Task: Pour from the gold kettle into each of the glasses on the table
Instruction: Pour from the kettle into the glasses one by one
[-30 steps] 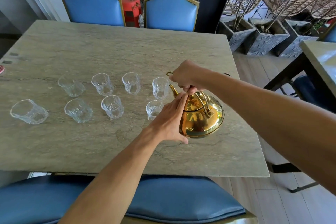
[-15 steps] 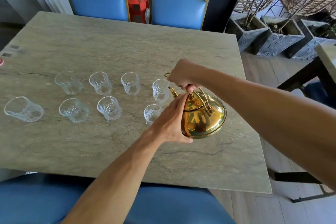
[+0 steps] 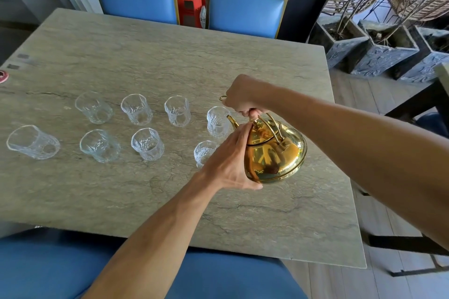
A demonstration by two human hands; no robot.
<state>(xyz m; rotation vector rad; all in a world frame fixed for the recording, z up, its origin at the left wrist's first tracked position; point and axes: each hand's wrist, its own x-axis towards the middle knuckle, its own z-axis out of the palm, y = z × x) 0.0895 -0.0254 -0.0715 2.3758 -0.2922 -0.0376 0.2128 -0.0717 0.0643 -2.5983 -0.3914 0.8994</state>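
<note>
On the far left of the desk (image 3: 121, 51) a clear glass (image 3: 32, 142) lies tipped on its side, apart from the rest. To its right stand two rows: three glasses (image 3: 137, 109) in the back row and two nearer ones (image 3: 147, 143) in front, all looking empty, though water in clear glass would be hard to make out from here. Further right, one glass (image 3: 217, 121) sits just beside the spout, and another (image 3: 205, 153) is partly hidden behind the left hand (image 3: 230, 162).

That hand lies flat against the near side of the gold kettle (image 3: 274, 153), its fingers (image 3: 240, 132) stretched up to the lid knob, steadying and not clasping. The right hand (image 3: 243, 98) is closed around the top of the wire handle. The kettle leans spout-forward toward the two rightmost glasses; whether its base touches the desk cannot be told.

Compared with a second ago, little about the grip has changed: both hands keep their places and the kettle has barely shifted, its spout remaining next to the same glass. No stream is visible. This reads as the first pour being lined up, with every glass left to fill.
</note>
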